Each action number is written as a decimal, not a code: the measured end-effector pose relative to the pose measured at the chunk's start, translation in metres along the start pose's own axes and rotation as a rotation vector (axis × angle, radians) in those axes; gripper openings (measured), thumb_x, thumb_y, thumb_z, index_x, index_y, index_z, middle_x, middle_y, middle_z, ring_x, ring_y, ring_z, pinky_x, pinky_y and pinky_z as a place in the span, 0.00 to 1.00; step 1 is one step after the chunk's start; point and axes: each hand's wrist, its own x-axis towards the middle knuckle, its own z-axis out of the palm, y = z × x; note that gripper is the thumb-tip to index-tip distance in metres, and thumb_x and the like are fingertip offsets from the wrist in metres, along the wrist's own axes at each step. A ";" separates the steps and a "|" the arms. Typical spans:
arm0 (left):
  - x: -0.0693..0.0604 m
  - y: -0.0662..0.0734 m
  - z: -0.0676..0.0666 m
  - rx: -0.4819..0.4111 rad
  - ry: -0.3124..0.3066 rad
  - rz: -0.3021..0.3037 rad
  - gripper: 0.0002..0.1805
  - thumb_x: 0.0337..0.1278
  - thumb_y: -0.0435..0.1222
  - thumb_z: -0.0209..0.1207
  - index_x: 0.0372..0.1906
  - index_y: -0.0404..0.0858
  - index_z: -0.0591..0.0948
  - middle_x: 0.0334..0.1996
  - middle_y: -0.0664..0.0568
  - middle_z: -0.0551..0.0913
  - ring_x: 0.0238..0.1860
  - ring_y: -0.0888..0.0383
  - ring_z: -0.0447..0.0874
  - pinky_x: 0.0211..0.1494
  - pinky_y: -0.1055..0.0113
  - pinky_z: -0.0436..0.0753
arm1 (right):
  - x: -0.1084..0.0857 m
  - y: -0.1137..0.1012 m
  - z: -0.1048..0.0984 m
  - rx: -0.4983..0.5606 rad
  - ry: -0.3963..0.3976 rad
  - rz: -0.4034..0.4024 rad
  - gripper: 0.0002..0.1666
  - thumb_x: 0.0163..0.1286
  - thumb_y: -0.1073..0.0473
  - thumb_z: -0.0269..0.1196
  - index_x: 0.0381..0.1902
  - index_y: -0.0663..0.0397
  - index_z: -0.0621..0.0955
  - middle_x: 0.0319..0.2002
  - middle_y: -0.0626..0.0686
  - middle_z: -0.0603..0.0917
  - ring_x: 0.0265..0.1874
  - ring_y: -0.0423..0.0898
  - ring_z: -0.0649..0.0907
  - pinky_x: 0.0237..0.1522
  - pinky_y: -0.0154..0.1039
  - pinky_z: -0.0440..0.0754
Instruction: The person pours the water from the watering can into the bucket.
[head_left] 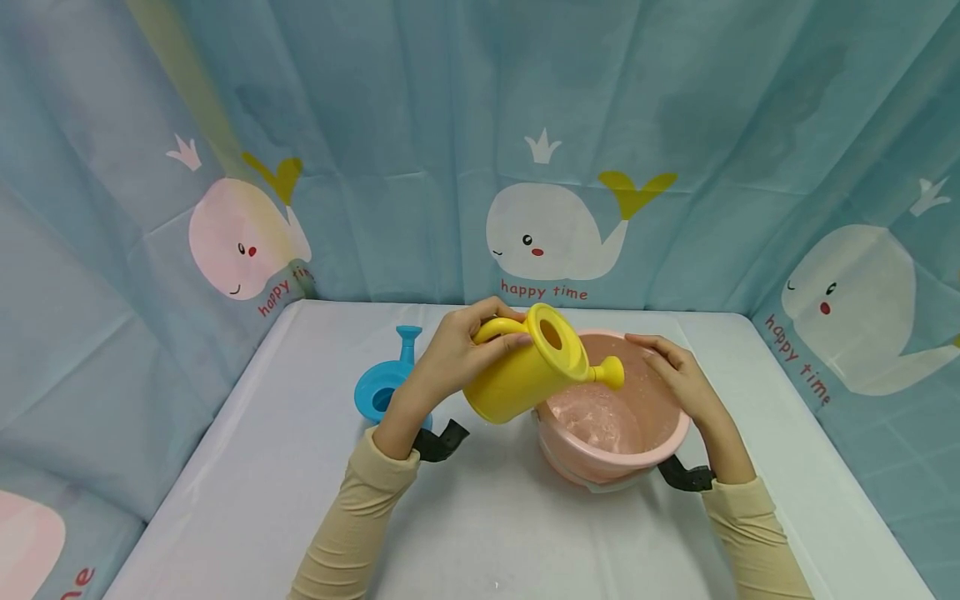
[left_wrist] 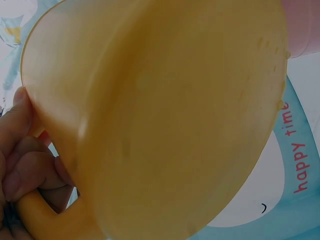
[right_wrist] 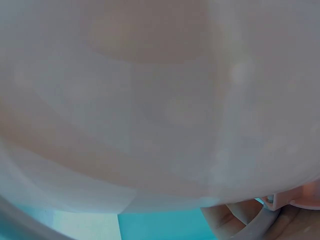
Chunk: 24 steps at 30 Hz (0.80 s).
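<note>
A yellow watering can [head_left: 517,377] is held in the air by my left hand [head_left: 468,342], whose fingers go round its handle while the thumb lies near the top rim. The can leans to the right, its spout head above the left part of a pink bucket [head_left: 592,467]. Rippled, shiny water shows inside the bucket. My right hand [head_left: 678,375] grips the bucket's far right rim, thumb on the inner side. The can's base [left_wrist: 190,120], with drops along its edge, fills the left wrist view. Close up in the right wrist view is the bucket's wall [right_wrist: 150,125].
A blue watering can [head_left: 371,390] stands on the white table [head_left: 247,492], partly hidden behind my left forearm. Blue curtains [head_left: 420,167] with whale prints enclose the table at the back and sides. Dark wrist mounts [head_left: 442,442] stick out beneath both wrists.
</note>
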 end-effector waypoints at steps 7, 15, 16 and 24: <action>0.000 -0.001 0.000 0.002 0.004 0.007 0.11 0.53 0.42 0.63 0.39 0.43 0.79 0.44 0.54 0.83 0.31 0.59 0.74 0.33 0.68 0.77 | -0.001 -0.002 0.000 0.002 0.001 0.000 0.23 0.75 0.56 0.45 0.61 0.63 0.70 0.61 0.65 0.70 0.51 0.28 0.73 0.45 0.24 0.76; 0.000 -0.002 0.000 -0.003 0.010 -0.004 0.10 0.52 0.42 0.63 0.39 0.43 0.79 0.44 0.54 0.83 0.32 0.58 0.74 0.34 0.68 0.77 | -0.001 -0.002 0.000 0.011 0.000 0.007 0.23 0.75 0.56 0.45 0.61 0.62 0.69 0.61 0.65 0.70 0.51 0.28 0.74 0.45 0.25 0.77; 0.000 -0.002 0.000 -0.004 0.010 -0.004 0.10 0.53 0.42 0.63 0.39 0.43 0.79 0.44 0.54 0.83 0.32 0.58 0.74 0.34 0.68 0.77 | -0.001 -0.002 0.000 0.010 0.000 0.007 0.23 0.75 0.56 0.45 0.61 0.62 0.69 0.61 0.65 0.70 0.51 0.28 0.74 0.45 0.25 0.77; 0.001 -0.003 0.000 -0.005 0.006 0.004 0.11 0.52 0.42 0.63 0.39 0.43 0.79 0.43 0.54 0.83 0.31 0.58 0.74 0.33 0.68 0.77 | 0.000 -0.002 0.000 0.012 0.001 0.003 0.23 0.75 0.55 0.45 0.61 0.62 0.70 0.61 0.64 0.70 0.51 0.28 0.74 0.45 0.24 0.77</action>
